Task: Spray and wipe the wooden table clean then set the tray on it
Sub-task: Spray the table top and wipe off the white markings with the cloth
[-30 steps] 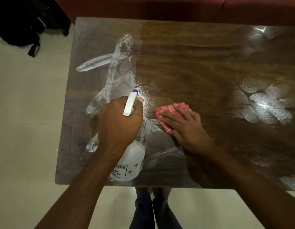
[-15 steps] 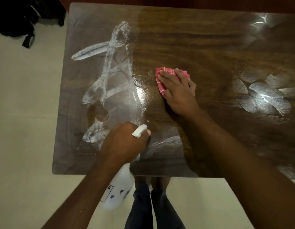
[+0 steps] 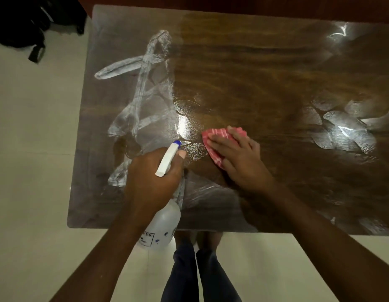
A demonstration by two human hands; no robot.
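A dark wooden table (image 3: 265, 68) fills the upper frame over a pale tiled floor (image 3: 32, 149), with white smears (image 3: 143, 94) at its left and right. At lower centre the spray bottle (image 3: 165, 219) runs lengthwise up the frame, nozzle pointing away toward the smears. The left hand (image 3: 150, 179) is wrapped around its neck. The right hand (image 3: 239, 158) presses flat, fingers spread, on a red cloth (image 3: 215, 136) at centre.

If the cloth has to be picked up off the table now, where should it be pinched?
Pinch the red cloth at its bare far-left corner, coming from the left; the right hand presses flat over the rest. The left hand holds the spray bottle, so I'd curl the right fingers instead.
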